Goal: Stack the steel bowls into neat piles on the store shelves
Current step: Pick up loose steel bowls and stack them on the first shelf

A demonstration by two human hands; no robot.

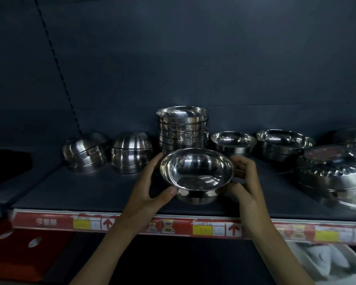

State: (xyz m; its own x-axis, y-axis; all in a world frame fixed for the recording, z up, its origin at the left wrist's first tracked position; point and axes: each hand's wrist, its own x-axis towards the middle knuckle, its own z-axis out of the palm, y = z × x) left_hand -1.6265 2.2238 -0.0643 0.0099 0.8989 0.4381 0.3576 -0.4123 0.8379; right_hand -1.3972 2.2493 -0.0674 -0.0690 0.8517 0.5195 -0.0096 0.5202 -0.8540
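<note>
My left hand (150, 182) & right hand (245, 182) both grip the rim of one steel bowl (196, 171), mouth up, over the shelf (90, 192) just in front of the tall stack (183, 128); prob. light, stiff & slick, so best held under the rim, opp. sides.

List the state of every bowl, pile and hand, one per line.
Held bowl: upright.
Left hand: grips held bowl.
Right hand: grips held bowl.
Tall pile: upright, nested.
Leftmost pile: inverted, tilted.
Second pile: inverted.
Low pile beside tall pile: upright.
Wider low pile: upright.
Scalloped pile: inverted.
</note>
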